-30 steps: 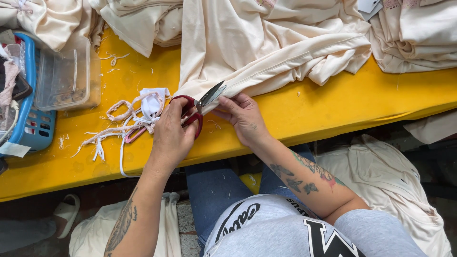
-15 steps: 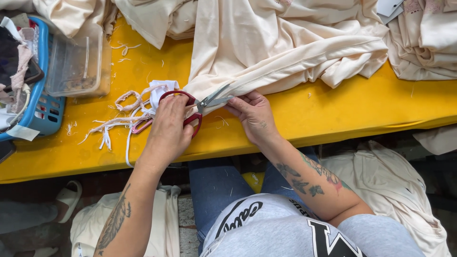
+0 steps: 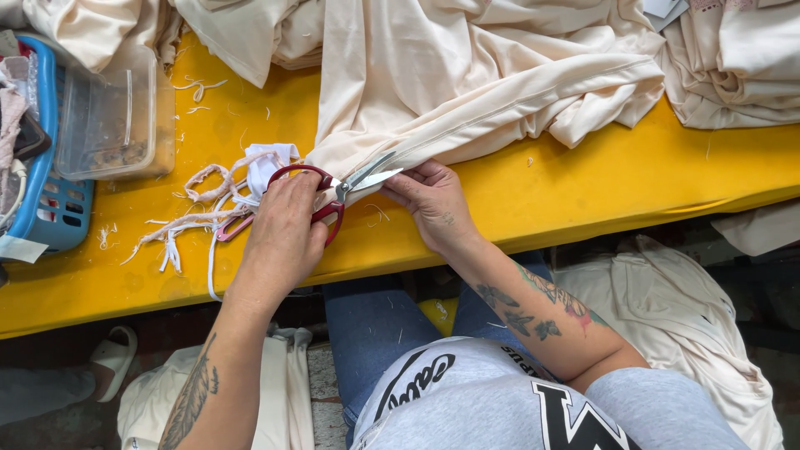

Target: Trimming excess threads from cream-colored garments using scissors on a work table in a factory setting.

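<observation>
Red-handled scissors (image 3: pixel 321 196) are gripped in the left hand (image 3: pixel 283 237), fingers closed through the loops, blades slightly parted and aimed at the folded edge of the cream cloth (image 3: pixel 467 92). That edge is pinched by the right hand (image 3: pixel 433 200), fingers narrow on the hem just beside the blade tips. The cloth lies heaped on the yellow worktop (image 3: pixel 583 183), its near edge pulled toward the front. For a clean trim, the edge is best kept taut and flat between the pinch and the blades, with the fingertips held clear of the cut line. Short snips near the blade tips are judged safer here. White offcut strips (image 3: pixel 200 217) are piled left of the scissors, near a clear plastic tub (image 3: pixel 112 117) and a blue basket (image 3: pixel 50 200).
</observation>
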